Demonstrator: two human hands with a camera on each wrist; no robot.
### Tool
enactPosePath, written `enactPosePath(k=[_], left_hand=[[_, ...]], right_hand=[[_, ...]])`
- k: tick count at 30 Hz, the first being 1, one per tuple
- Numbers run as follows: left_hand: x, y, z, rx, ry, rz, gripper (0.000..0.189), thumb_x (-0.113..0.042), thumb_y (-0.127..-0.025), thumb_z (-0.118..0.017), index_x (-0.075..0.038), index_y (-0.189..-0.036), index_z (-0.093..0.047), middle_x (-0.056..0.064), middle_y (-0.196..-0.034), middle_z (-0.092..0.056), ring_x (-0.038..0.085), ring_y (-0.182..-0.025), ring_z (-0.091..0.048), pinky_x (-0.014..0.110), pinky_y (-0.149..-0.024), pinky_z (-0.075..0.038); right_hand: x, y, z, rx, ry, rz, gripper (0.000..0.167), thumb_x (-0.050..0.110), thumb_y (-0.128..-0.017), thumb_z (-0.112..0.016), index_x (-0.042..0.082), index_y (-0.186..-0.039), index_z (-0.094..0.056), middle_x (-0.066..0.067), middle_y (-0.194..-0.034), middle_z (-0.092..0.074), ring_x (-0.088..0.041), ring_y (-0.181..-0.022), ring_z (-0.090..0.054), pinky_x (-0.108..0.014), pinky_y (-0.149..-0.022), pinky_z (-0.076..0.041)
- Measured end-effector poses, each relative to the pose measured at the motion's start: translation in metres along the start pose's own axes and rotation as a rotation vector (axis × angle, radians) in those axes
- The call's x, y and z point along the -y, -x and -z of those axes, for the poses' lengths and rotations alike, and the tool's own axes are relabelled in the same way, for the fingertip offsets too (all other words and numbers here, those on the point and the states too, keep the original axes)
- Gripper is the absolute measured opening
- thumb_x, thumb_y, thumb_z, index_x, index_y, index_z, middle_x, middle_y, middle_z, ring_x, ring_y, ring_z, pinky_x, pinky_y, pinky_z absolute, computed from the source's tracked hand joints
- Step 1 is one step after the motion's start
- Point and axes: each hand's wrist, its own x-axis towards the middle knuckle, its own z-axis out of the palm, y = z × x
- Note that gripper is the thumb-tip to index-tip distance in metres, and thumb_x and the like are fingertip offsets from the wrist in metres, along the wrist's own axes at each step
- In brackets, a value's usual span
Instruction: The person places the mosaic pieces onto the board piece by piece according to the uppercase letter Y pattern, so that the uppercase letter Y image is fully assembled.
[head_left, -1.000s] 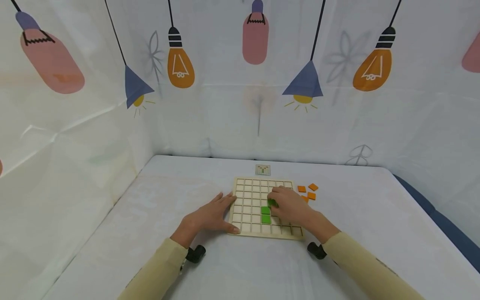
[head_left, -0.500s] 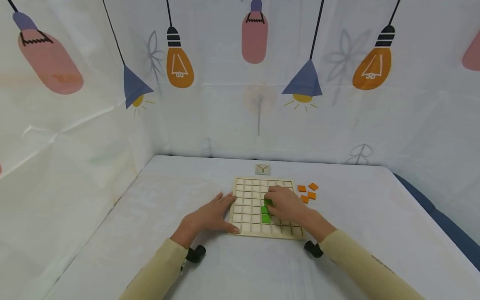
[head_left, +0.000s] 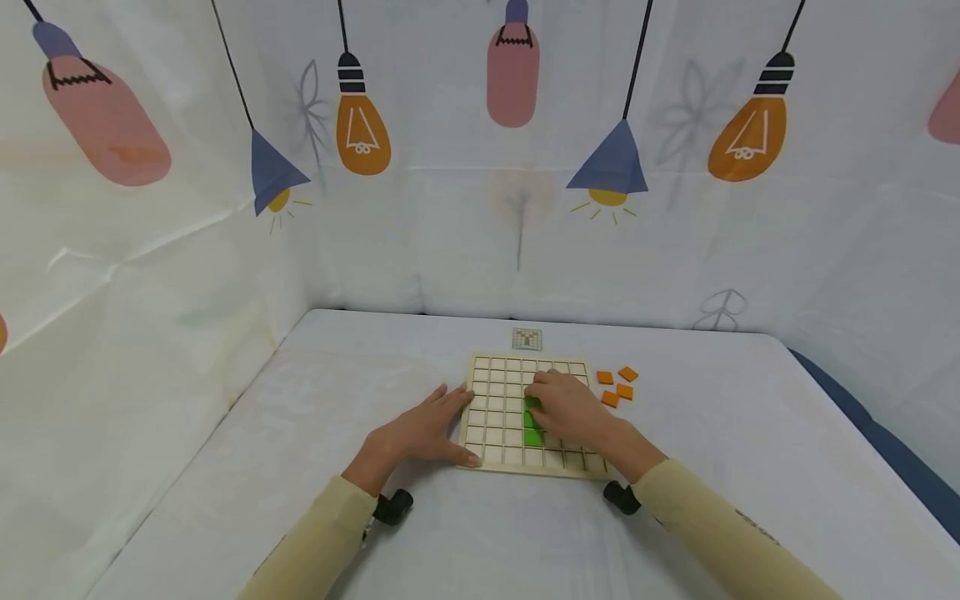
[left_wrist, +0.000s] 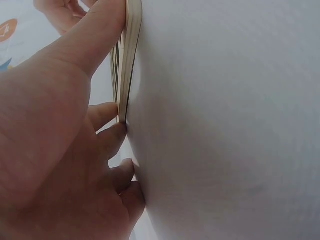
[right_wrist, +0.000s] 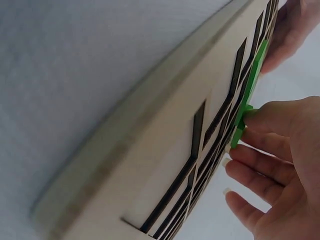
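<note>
A pale wooden board (head_left: 495, 400) divided into a grid of square cells lies flat on the table. My left hand (head_left: 427, 429) rests along its left edge, fingers spread and fairly straight, the thumb at the near left corner. Over the middle of the grid, my right hand (head_left: 573, 410) pinches a small square green tile (right_wrist: 237, 136) between thumb and fingertips, right at the board's surface. Nearer to me in the same column sit other green tiles (head_left: 533, 437), partly covered by the right hand in the head view.
Several loose orange tiles (head_left: 604, 377) lie on the white table (head_left: 720, 433) just right of the board. Beyond the board's far edge is a small card (head_left: 527, 339) with a grid pattern. A white sheet printed with lamps (head_left: 450, 242) hangs behind the table.
My right hand has moved slightly left with the green tile, bringing it in line with the column of green tiles. The left hand has stayed at the board's edge.
</note>
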Motion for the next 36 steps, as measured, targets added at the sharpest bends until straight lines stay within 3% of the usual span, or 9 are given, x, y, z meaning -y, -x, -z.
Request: enactPosePath(k=[24,36], left_hand=[[0.000,-0.001,-0.001,-0.013,-0.002,-0.005,0.110,-0.062,-0.073,-0.080,-0.017,-0.158,-0.027,-0.001,-0.167,-0.020,0.031,-0.156,-0.010,0.051,-0.123,-0.025],[-0.001,-0.001,0.000,-0.013,-0.009,-0.008,0.110,-0.061,-0.073,-0.080,-0.018,-0.159,-0.026,-0.001,-0.167,-0.020,0.031,-0.157,-0.009,0.051,-0.124,-0.024]], right_hand=[[-0.004,0.005,-0.001,-0.045,0.003,0.047,0.012,0.009,-0.092,-0.067,0.014,-0.100,-0.074,0.004,-0.088,-0.062,-0.012,-0.077,-0.048,-0.028,-0.070,-0.046],[-0.011,0.011,0.001,-0.034,-0.001,0.012,0.013,0.010,-0.092,-0.067,0.012,-0.103,-0.074,0.002,-0.091,-0.065,-0.013,-0.078,-0.051,-0.030,-0.072,-0.048]])
